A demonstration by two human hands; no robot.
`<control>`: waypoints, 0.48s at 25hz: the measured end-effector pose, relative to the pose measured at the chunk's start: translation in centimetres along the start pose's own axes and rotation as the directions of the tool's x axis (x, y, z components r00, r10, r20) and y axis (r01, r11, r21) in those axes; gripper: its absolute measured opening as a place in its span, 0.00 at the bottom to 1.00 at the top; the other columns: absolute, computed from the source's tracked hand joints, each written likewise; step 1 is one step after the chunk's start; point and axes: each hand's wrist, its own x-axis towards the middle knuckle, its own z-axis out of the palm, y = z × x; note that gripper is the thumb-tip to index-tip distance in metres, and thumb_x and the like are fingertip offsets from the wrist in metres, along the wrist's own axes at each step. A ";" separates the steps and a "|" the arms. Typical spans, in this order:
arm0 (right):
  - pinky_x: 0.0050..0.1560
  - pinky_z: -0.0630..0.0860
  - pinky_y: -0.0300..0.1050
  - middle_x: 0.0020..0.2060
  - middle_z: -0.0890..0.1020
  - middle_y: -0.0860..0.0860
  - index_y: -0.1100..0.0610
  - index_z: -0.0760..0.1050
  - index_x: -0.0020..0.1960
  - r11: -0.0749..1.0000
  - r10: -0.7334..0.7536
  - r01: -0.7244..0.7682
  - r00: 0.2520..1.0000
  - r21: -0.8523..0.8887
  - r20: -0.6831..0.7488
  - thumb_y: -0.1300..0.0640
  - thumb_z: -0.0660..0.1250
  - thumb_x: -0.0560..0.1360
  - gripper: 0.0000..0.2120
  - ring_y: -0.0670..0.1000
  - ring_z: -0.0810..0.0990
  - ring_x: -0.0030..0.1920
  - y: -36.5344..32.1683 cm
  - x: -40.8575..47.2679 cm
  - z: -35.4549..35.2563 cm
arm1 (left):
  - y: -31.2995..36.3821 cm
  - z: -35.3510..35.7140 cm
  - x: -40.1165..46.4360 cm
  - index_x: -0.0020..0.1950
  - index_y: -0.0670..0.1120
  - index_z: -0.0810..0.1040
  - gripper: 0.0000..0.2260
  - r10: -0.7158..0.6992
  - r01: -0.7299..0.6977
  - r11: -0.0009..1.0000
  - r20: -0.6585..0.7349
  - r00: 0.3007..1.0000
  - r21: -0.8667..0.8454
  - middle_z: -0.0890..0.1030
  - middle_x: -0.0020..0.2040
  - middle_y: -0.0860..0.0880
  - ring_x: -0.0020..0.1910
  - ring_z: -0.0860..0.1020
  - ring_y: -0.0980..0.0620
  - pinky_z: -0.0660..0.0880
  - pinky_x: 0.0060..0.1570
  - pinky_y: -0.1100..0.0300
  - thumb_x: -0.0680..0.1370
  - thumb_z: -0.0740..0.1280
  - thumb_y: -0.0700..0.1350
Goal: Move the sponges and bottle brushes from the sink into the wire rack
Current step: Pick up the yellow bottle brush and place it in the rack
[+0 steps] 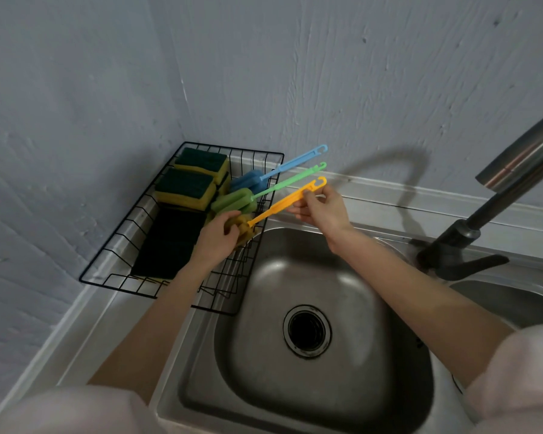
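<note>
At the right edge of the black wire rack (113, 245), I've got the orange plastic bottle brush (282, 205) in both hands. My left hand (218, 238) is closed around its yellow-brown sponge head, inside the rack; my right hand (322, 208) pinches the handle near the hooked end, out past the rack's right rim. Sink-side looks done: the steel sink basin (295, 277) right of the rack shows nothing but the drain. The green bottle brush (235, 200) and blue bottle brush (251, 178) lie further back in the rack, handles resting over its right rim; the green-and-yellow sponges (188, 186) are stacked at its back left. My plan: lower the head beside the green one, keep the handle parallel to the other two, seat it on the rim, then let go, head first. Risk as I judge it: handle overhang tips it toward the basin.
</note>
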 end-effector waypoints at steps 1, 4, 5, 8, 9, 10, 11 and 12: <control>0.34 0.79 0.35 0.32 0.79 0.51 0.54 0.66 0.39 1.000 0.011 -0.011 1.000 -0.008 0.000 0.60 0.57 0.79 0.10 0.46 0.80 0.33 0.1 0.0 0.0 | 0.0 0.0 0.1 0.68 0.46 0.67 0.17 -0.006 0.006 1.000 0.002 1.000 0.004 0.74 0.63 0.41 0.52 0.73 0.51 0.68 0.46 0.67 0.78 0.56 0.40; 0.35 0.79 0.36 0.33 0.79 0.51 0.55 0.67 0.41 0.998 0.060 -0.059 0.998 -0.034 0.031 0.59 0.56 0.79 0.08 0.48 0.81 0.34 0.3 -0.1 0.3 | 0.0 0.1 0.3 0.68 0.46 0.67 0.17 -0.016 0.016 1.000 0.008 1.000 -0.001 0.74 0.64 0.41 0.60 0.73 0.46 0.67 0.52 0.62 0.78 0.56 0.39; 0.34 0.78 0.35 0.33 0.79 0.51 0.56 0.67 0.42 0.996 0.079 -0.078 0.996 -0.033 0.043 0.59 0.56 0.79 0.07 0.48 0.81 0.34 0.3 -0.3 0.3 | 0.2 0.0 0.3 0.68 0.46 0.68 0.17 -0.017 0.017 1.000 0.010 1.000 0.002 0.74 0.64 0.41 0.62 0.73 0.45 0.67 0.53 0.61 0.78 0.56 0.39; 0.33 0.77 0.34 0.35 0.79 0.50 0.57 0.69 0.46 0.990 0.135 -0.132 0.988 -0.044 0.079 0.57 0.57 0.79 0.05 0.46 0.80 0.35 0.5 -0.6 -0.1 | 0.5 -0.4 0.0 0.68 0.45 0.67 0.18 -0.003 0.003 1.000 -0.008 1.000 0.021 0.74 0.65 0.41 0.61 0.73 0.47 0.68 0.57 0.60 0.78 0.56 0.39; 0.37 0.78 0.37 0.37 0.80 0.51 0.57 0.69 0.48 0.987 0.152 -0.146 0.984 -0.072 0.088 0.56 0.57 0.78 0.05 0.47 0.80 0.36 0.4 -0.8 -0.2 | 0.9 -0.6 -0.3 0.68 0.44 0.67 0.18 -0.004 0.004 1.000 -0.011 1.000 0.025 0.74 0.65 0.41 0.59 0.74 0.48 0.69 0.57 0.59 0.78 0.56 0.38; 0.44 0.78 0.41 0.41 0.81 0.52 0.57 0.70 0.50 0.983 0.154 -0.142 0.983 -0.120 0.098 0.56 0.58 0.78 0.05 0.49 0.81 0.41 0.6 -0.9 -0.6 | 1.2 -0.7 -0.4 0.69 0.44 0.67 0.18 0.014 -0.013 1.000 -0.020 1.000 0.022 0.74 0.64 0.40 0.58 0.74 0.48 0.70 0.56 0.59 0.78 0.56 0.38; 0.52 0.77 0.46 0.47 0.81 0.54 0.57 0.71 0.55 0.965 0.171 -0.149 0.981 -0.216 0.090 0.55 0.59 0.77 0.09 0.51 0.81 0.47 0.4 -1.1 -1.0 | 1.6 -1.0 -0.7 0.69 0.44 0.67 0.18 0.020 -0.020 0.999 -0.018 1.000 0.025 0.75 0.64 0.40 0.57 0.75 0.46 0.71 0.56 0.58 0.78 0.56 0.38; 0.59 0.74 0.48 0.53 0.80 0.55 0.57 0.70 0.60 0.940 0.153 -0.117 0.984 -0.320 0.091 0.54 0.60 0.76 0.14 0.53 0.79 0.53 0.2 -1.3 -1.4 | 2.0 -1.2 -1.0 0.69 0.44 0.67 0.18 0.044 -0.043 0.999 -0.033 0.999 0.031 0.75 0.64 0.39 0.58 0.75 0.44 0.71 0.55 0.57 0.78 0.56 0.38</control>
